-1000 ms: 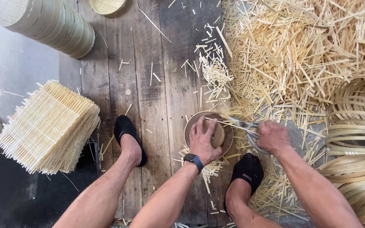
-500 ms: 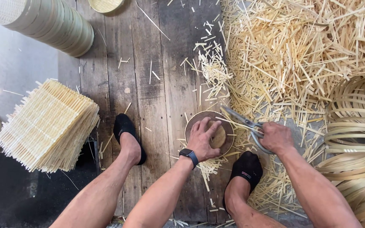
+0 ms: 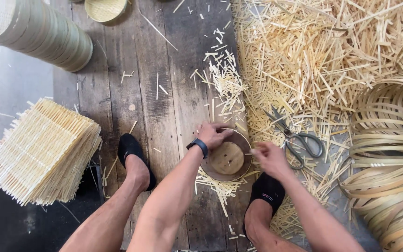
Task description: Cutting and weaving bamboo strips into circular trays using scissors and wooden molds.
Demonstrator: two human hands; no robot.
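Note:
A round wooden form (image 3: 227,158) with a thin rim and a lighter disc inside lies on the plank floor between my feet, on top of some bamboo slivers. My left hand (image 3: 213,135), a dark watch on its wrist, grips the form's far left rim. My right hand (image 3: 270,158) has its fingers pinched at the form's right rim. A pair of grey scissors (image 3: 295,137) lies on the floor just beyond my right hand, touched by neither hand.
A big heap of bamboo offcuts (image 3: 323,60) fills the right and far side. Coiled bamboo strips (image 3: 388,154) pile at the right edge. A stack of woven bamboo mats (image 3: 40,149) stands left, stacked round steamer frames (image 3: 38,30) far left, and a small basket (image 3: 104,9) at the top.
My right hand held the scissors at the form's far edge; now the scissors lie on the floor and that hand is at the form's right rim. My left hand shifted to the rim.

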